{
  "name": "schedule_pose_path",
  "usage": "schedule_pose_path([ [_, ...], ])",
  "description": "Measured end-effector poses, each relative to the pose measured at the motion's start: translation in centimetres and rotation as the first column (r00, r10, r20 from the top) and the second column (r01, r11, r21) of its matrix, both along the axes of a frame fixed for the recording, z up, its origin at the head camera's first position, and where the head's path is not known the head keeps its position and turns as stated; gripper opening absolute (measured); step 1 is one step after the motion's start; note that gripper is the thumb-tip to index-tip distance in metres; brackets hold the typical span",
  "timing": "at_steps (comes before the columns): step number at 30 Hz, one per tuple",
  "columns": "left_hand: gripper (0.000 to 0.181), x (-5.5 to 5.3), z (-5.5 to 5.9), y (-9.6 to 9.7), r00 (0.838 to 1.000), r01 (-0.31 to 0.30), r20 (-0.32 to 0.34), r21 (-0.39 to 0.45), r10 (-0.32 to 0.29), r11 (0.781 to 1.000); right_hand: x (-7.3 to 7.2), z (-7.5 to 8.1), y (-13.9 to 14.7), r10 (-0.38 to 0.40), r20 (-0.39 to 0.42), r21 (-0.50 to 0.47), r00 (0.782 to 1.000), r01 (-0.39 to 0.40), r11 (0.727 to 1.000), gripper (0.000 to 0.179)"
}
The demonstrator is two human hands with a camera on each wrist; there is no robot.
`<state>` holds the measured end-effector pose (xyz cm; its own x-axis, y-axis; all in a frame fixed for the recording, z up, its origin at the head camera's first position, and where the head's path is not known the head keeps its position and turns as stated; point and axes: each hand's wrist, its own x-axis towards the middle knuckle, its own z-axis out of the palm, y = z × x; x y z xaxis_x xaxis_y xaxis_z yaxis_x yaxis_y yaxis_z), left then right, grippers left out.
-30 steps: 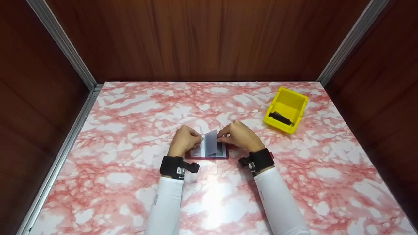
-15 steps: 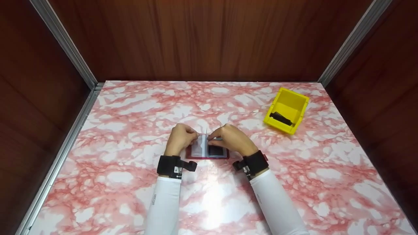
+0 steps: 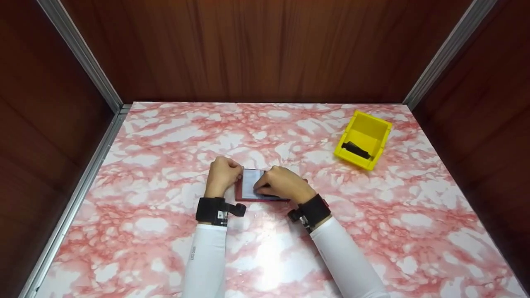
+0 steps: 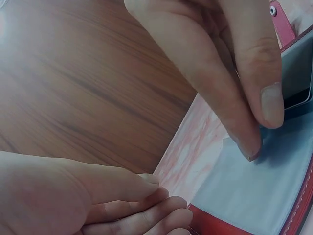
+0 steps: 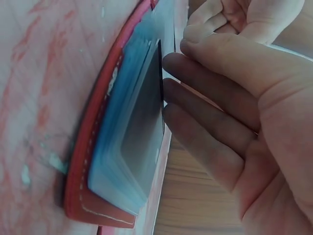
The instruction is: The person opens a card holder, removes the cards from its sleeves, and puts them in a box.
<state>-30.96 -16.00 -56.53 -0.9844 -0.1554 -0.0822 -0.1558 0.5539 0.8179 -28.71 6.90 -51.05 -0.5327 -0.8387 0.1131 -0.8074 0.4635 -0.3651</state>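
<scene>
A red card holder (image 3: 239,193) lies open on the table, its stitched cover holding a stack of clear plastic sleeves. One whitish sleeve (image 3: 250,182) lies flat over the left half. On the right half sits a dark card (image 5: 145,110), mostly beneath my right hand (image 3: 282,182) in the head view. That hand's thumb and index fingertips press on the sleeve beside the fold, the other fingers extended over the card. My left hand (image 3: 221,174) is at the holder's upper left corner, fingers loosely bent, fingertips right by the red edge. A pink snap strap (image 4: 282,23) shows beyond the card.
A yellow bin (image 3: 368,124) stands at the back right of the pink-and-white marbled table (image 3: 165,231), with a dark elongated object (image 3: 356,150) inside. Brown wood-grain panels (image 3: 265,49) with metal corner rails enclose the table on the back and sides.
The sleeve that stood upright has turned over to the left and lies flat. My right hand has moved left with it and down to the fold; my left hand has shifted slightly left.
</scene>
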Motion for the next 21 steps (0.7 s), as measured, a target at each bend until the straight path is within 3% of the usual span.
schedule_pose_path([
  [1, 0.012, -0.2, -0.2, 0.0, 1.0, 0.0, 0.01, -0.012, 0.0, 1.0, 0.0, 0.0, 0.0, -0.002, 0.0, 0.004, 1.0, 0.002, 1.0, 0.008],
  [3, 0.012, 0.4, 0.5, 0.1, 1.0, 0.012, 0.017, 0.001, -0.012, 1.0, 0.0, -0.1, -0.1, -0.003, 0.001, 0.008, 1.0, 0.003, 1.0, 0.008],
  [10, 0.014, 0.9, 1.4, 0.5, 1.0, 0.019, 0.017, 0.004, -0.019, 1.0, -0.1, 0.0, 0.1, -0.001, 0.004, 0.003, 1.0, 0.001, 1.0, 0.01],
  [13, 0.014, 2.2, 3.5, 1.1, 1.0, 0.019, 0.014, 0.034, -0.02, 0.999, -0.4, 0.5, 0.9, -0.014, 0.016, -0.014, 1.0, 0.014, 1.0, 0.011],
  [15, 0.015, 3.2, 5.2, 1.6, 1.0, 0.011, 0.022, 0.064, -0.013, 0.998, -0.7, 1.0, 1.8, -0.045, 0.03, -0.029, 0.999, 0.046, 0.999, 0.012],
  [17, 0.014, 3.9, 6.1, 2.1, 1.0, 0.007, 0.021, 0.089, -0.009, 0.996, -1.0, 1.5, 2.8, -0.093, 0.046, -0.038, 0.995, 0.094, 0.995, 0.012],
  [21, 0.014, 4.3, 6.7, 3.0, 0.999, 0.009, 0.032, 0.141, -0.014, 0.99, -1.7, 2.2, 4.8, -0.224, 0.134, -0.023, 0.965, 0.229, 0.973, 0.016],
])
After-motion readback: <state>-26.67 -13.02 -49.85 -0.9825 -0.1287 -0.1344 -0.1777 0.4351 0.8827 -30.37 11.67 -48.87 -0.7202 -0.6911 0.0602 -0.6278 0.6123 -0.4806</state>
